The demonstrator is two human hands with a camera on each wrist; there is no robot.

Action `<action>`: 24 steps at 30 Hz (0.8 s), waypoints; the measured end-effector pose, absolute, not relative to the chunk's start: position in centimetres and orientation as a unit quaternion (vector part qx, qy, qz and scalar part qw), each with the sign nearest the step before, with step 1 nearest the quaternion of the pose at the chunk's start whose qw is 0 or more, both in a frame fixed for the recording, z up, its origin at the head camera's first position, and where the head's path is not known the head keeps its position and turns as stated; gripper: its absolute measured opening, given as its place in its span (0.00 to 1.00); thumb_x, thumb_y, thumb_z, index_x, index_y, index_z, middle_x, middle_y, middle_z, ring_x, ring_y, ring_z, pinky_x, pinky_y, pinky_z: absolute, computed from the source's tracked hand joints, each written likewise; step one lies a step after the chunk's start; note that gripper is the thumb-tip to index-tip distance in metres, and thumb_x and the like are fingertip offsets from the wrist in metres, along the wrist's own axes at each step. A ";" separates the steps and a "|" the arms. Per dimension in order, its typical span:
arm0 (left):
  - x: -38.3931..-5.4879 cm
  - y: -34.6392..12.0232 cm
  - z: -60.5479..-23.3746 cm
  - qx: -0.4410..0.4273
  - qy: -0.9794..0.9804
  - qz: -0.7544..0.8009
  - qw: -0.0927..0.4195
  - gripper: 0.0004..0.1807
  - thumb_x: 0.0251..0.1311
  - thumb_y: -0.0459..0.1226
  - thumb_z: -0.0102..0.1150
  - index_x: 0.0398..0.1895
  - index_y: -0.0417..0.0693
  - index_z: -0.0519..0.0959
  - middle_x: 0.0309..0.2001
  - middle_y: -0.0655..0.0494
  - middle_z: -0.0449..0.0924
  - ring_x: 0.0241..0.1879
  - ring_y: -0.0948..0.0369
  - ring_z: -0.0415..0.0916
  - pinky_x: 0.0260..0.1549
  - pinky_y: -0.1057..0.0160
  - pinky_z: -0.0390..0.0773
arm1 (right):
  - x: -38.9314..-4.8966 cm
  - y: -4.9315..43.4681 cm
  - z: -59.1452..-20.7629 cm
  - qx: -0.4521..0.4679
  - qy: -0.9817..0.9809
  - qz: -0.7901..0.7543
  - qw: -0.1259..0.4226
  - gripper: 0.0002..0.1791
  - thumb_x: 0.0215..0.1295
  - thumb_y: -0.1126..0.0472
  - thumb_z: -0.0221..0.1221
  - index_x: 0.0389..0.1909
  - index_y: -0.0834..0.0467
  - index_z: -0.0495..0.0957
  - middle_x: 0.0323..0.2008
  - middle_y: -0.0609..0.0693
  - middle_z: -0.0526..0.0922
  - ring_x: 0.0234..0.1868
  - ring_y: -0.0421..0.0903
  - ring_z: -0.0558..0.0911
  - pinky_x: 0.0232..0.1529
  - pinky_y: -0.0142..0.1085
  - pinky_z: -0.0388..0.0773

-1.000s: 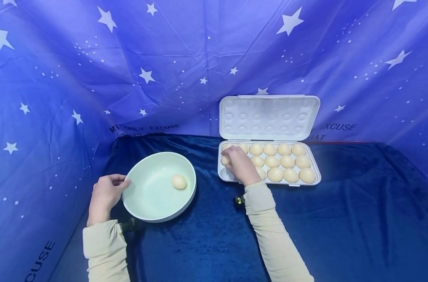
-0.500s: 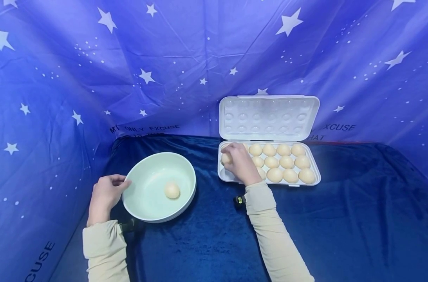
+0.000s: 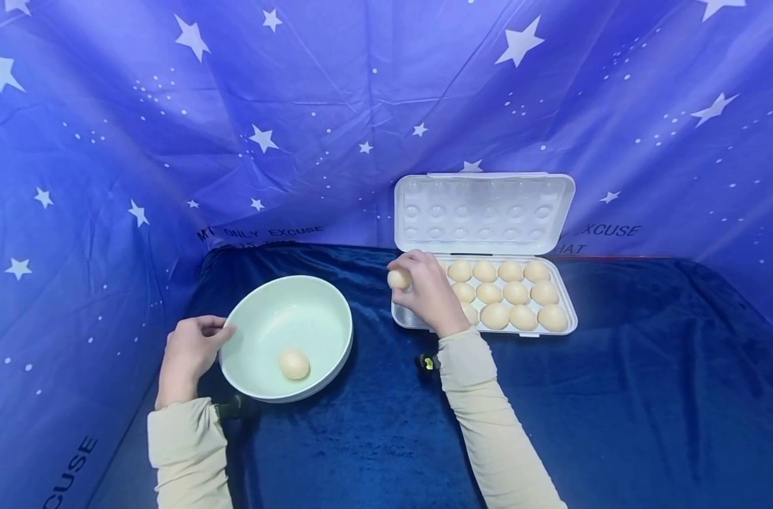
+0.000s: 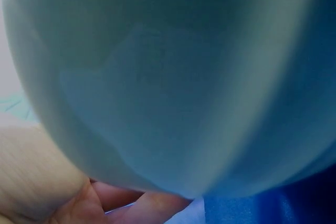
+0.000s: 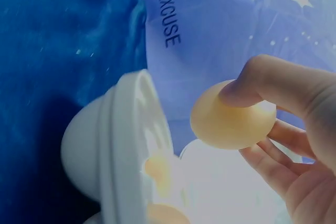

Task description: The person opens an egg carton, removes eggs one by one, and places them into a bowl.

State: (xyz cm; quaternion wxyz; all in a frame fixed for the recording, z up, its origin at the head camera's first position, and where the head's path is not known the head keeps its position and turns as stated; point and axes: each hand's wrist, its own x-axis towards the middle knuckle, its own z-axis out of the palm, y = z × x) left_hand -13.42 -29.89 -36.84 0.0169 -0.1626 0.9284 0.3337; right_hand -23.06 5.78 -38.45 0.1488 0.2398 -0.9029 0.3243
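Note:
My left hand (image 3: 192, 353) grips the left rim of a pale green bowl (image 3: 252, 353), thumb over the edge; in the left wrist view the bowl's outer wall (image 4: 157, 103) fills most of the picture. One loose egg (image 3: 293, 364) lies inside the bowl near its front. Between thumb and fingers, my right hand (image 3: 432, 293) pinches another egg (image 5: 233, 116), held above the left end of a white egg carton (image 3: 484, 212). The carton's lid stands up at the back. Several eggs (image 3: 495, 316) sit in rows in its base; the hand hides part of the left end.
A dark blue velvet cloth (image 3: 386, 438) covers the table. Blue star-printed fabric (image 3: 335, 85) hangs behind and along the sides. A strip of the cloth separates the bowl from the carton.
My right hand has lifted an egg out of the carton's left end and shifted slightly left. The egg in the bowl has rolled toward the front left. My left hand stays on the rim.

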 end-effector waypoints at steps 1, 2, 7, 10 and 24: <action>-13.4 -29.9 -36.8 -0.164 0.928 0.334 0.018 0.19 0.67 0.38 0.59 0.52 0.28 0.79 0.44 0.32 0.84 0.39 0.44 0.83 0.39 0.50 0.80 | -22.9 5.6 -38.3 0.242 -0.902 0.324 0.150 0.20 0.46 0.68 0.69 0.45 0.61 0.84 0.48 0.56 0.83 0.51 0.57 0.77 0.53 0.47 0.75; -13.4 -29.9 -36.9 -0.164 0.928 0.334 0.018 0.20 0.67 0.38 0.59 0.52 0.28 0.79 0.44 0.32 0.84 0.40 0.44 0.83 0.40 0.49 0.80 | -22.8 5.5 -38.1 0.246 -0.901 0.324 0.151 0.20 0.46 0.68 0.69 0.45 0.61 0.85 0.48 0.56 0.83 0.51 0.56 0.77 0.52 0.47 0.75; -13.4 -29.9 -37.0 -0.165 0.929 0.331 0.016 0.20 0.67 0.38 0.58 0.52 0.28 0.79 0.45 0.32 0.83 0.41 0.42 0.83 0.42 0.46 0.80 | -22.1 4.7 -37.3 0.269 -0.893 0.324 0.159 0.20 0.48 0.68 0.69 0.45 0.61 0.85 0.49 0.55 0.82 0.50 0.55 0.77 0.52 0.45 0.76; -13.5 -29.9 -37.0 -0.165 0.929 0.332 0.016 0.20 0.67 0.38 0.58 0.52 0.28 0.79 0.45 0.32 0.83 0.41 0.42 0.83 0.43 0.45 0.79 | -21.7 4.3 -36.9 0.281 -0.889 0.321 0.164 0.19 0.48 0.67 0.69 0.45 0.61 0.85 0.48 0.54 0.82 0.50 0.53 0.76 0.52 0.43 0.77; -13.5 -30.1 -37.0 -0.165 0.928 0.334 0.022 0.20 0.68 0.39 0.59 0.52 0.29 0.79 0.44 0.33 0.83 0.37 0.47 0.82 0.34 0.56 0.79 | -20.3 1.8 -36.5 0.333 -0.872 0.323 0.156 0.18 0.49 0.66 0.69 0.45 0.57 0.85 0.46 0.51 0.82 0.46 0.49 0.76 0.48 0.41 0.76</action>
